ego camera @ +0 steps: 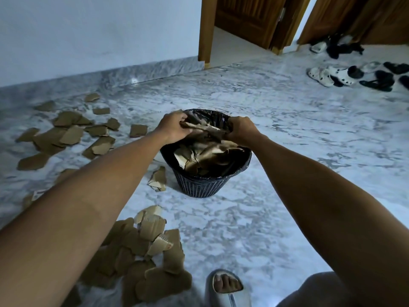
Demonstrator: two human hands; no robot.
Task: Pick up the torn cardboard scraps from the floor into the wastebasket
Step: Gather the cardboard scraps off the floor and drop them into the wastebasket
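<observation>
Nearest to the viewer, a foot in a slipper [225, 286] is seen, and left of it a heap of scraps [141, 255] lies on the floor [254, 229], well short of the basket [202, 181]. One small scrap [158, 179] lies just beside the basket's left wall. Above the basket's mouth a bundle of cardboard [207, 129] is held between both hands: the left hand [173, 128] is curled round its left end, and the right hand [242, 130] is clenched on its right end. Below the bundle, pieces already dropped are seen inside the black liner [245, 165], filling the basket to near its rim. The step in hand is judged to be the release of this bundle. It would be done best if the bundle were lowered close to the pile before the grip is loosened, so that nothing slides over the rim, and if both ends were let go together, since an uneven release could tip a piece out toward the left. The liner's edge should not be dragged inward by the fingers. Pressing the load down may be needed to make room. Farther left of the basket, a second scatter [66, 134] is spread toward the wall [88, 36], so much of the task is judged to remain. Beyond and to the right of the basket, sandals [332, 75] are grouped near a doorway [241, 25].
</observation>
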